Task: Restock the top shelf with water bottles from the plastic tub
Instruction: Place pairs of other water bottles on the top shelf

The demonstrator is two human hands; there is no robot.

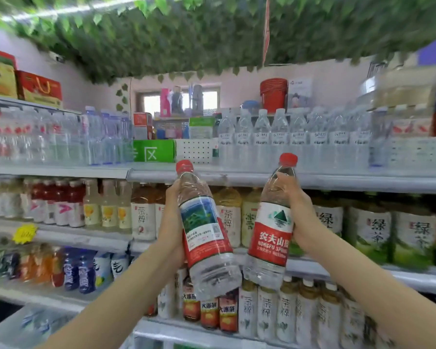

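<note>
I hold two clear water bottles with red caps and red labels, raised in front of the shelves. My left hand [173, 222] grips the left bottle [205, 230] around its middle; the bottle tilts with its cap up and to the left. My right hand [296, 212] grips the right bottle [272, 230] by its upper body; that one leans right. Both caps reach about the level of the top shelf's front edge [237, 176]. On that shelf a row of clear water bottles [287, 139] stands at the right. The plastic tub is not clearly in view.
More water bottles [61, 137] fill the top shelf at the left, with a green box [154, 150] in the corner. Tea and juice bottles [370, 230] line the lower shelves. A red bucket [273, 94] sits behind the top row. Green leaves [186, 34] hang overhead.
</note>
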